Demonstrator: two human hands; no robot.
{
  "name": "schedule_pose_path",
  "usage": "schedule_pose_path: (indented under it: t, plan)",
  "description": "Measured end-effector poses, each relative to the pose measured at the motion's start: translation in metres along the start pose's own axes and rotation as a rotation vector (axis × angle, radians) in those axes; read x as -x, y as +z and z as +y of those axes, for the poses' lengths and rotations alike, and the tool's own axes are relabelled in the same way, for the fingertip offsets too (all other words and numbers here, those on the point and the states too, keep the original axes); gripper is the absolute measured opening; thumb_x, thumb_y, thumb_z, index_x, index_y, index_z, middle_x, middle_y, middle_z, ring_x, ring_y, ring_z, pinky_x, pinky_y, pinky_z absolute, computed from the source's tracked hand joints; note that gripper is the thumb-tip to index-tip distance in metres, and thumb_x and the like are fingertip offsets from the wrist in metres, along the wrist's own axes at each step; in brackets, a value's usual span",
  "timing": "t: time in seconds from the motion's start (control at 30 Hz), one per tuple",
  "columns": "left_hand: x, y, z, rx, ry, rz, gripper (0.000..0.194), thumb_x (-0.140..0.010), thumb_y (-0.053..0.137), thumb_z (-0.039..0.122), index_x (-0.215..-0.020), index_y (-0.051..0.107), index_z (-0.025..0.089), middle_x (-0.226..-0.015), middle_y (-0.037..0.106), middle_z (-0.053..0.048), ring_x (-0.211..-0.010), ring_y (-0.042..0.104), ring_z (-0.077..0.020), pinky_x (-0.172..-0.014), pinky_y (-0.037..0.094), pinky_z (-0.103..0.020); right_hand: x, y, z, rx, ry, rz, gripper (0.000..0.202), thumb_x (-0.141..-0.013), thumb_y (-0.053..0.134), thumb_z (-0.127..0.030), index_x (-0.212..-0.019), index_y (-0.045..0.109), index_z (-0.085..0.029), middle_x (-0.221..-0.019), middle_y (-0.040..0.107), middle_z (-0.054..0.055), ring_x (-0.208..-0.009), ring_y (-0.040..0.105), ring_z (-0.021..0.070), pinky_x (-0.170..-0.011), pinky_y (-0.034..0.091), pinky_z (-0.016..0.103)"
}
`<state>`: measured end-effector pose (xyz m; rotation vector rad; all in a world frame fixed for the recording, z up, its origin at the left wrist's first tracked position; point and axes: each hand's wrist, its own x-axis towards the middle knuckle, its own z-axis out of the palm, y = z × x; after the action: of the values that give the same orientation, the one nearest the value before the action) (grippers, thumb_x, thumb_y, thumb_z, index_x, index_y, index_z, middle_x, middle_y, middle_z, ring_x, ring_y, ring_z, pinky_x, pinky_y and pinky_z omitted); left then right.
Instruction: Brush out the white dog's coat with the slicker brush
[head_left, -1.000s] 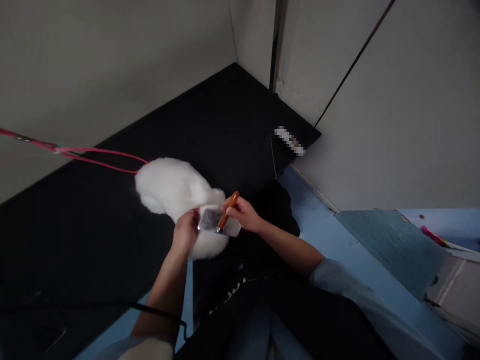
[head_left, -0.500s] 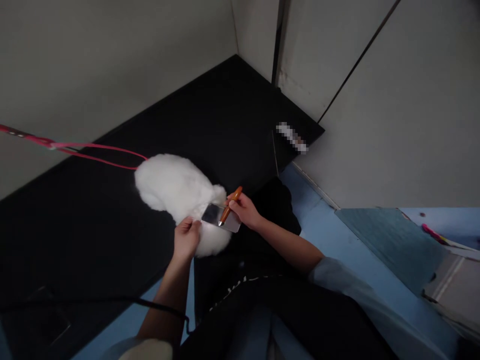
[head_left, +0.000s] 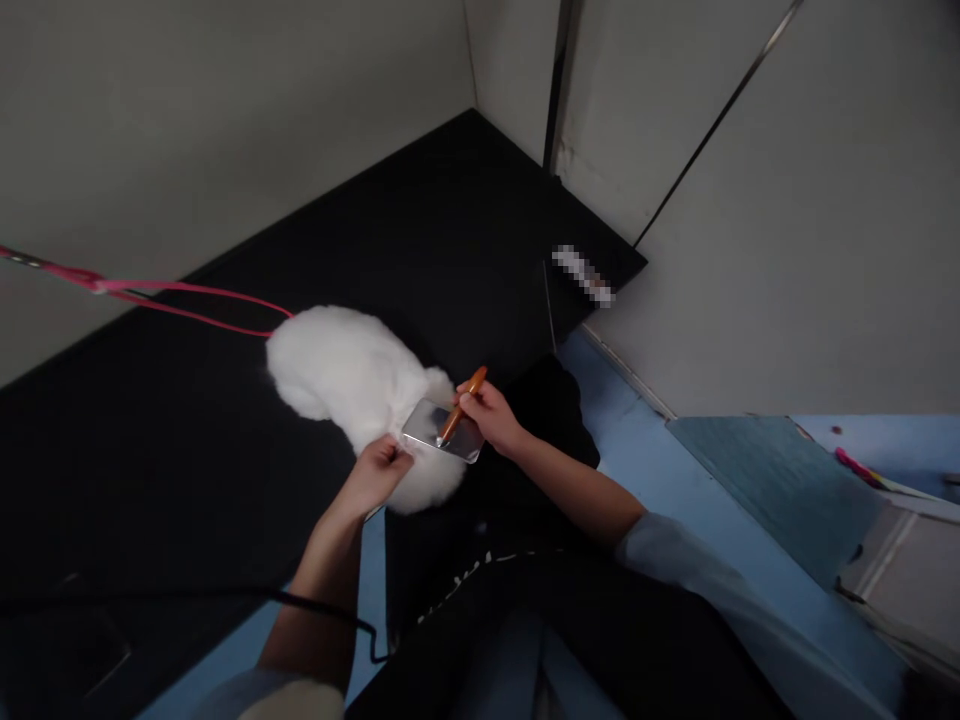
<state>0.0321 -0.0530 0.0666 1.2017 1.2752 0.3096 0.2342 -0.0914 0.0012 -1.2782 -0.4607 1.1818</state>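
Observation:
A white fluffy animal (head_left: 341, 360), which looks like a dog, is on the black table (head_left: 480, 230) at its near edge. My right hand (head_left: 489, 410) grips the brown handle of a slicker brush (head_left: 457, 425). The brush's flat, silvery rectangular head lies against the white fur, its shiny back facing up. Close by the head's left edge, my left hand (head_left: 380, 473) is closed with its fingertips pinched in the fur. The bristle side of the brush is hidden.
A pink loop lead (head_left: 187, 300) runs from the animal's far left end. A black cord (head_left: 225, 594) crosses at lower left. Grey walls (head_left: 750, 250) stand behind and to the right. A pixelated patch (head_left: 583, 275) covers something near the table's right corner.
My left hand has shifted slightly right, and its wrist has turned. The brush head has tilted and its back now looks brighter. The right hand has barely moved.

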Motion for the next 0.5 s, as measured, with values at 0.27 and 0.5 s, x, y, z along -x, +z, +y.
schedule_pose_path:
  t: [0.27,0.5]
  plan:
    - [-0.002,-0.009,0.006,-0.086,-0.014,-0.141,0.032,-0.050,0.082,0.038,-0.064,0.062,0.017,-0.055,0.059,-0.001,-0.049,0.051,-0.0152,-0.046,0.042,-0.025,0.008,0.006,-0.001,0.015,-0.094,-0.069,0.021,-0.083,0.064,-0.038,-0.095,0.057,-0.021,-0.088,0.068,0.001,-0.083,0.066,0.0152,-0.083,0.055,0.031]
    - [0.002,0.007,-0.012,-0.306,0.428,0.424,0.049,-0.073,0.066,0.051,-0.106,0.068,0.014,-0.090,0.069,-0.009,-0.078,0.065,-0.0214,-0.074,0.055,-0.036,-0.004,0.002,-0.002,0.097,-0.050,-0.056,0.018,-0.081,0.062,-0.033,-0.092,0.057,-0.020,-0.088,0.067,0.003,-0.084,0.066,0.0179,-0.084,0.054,0.034]
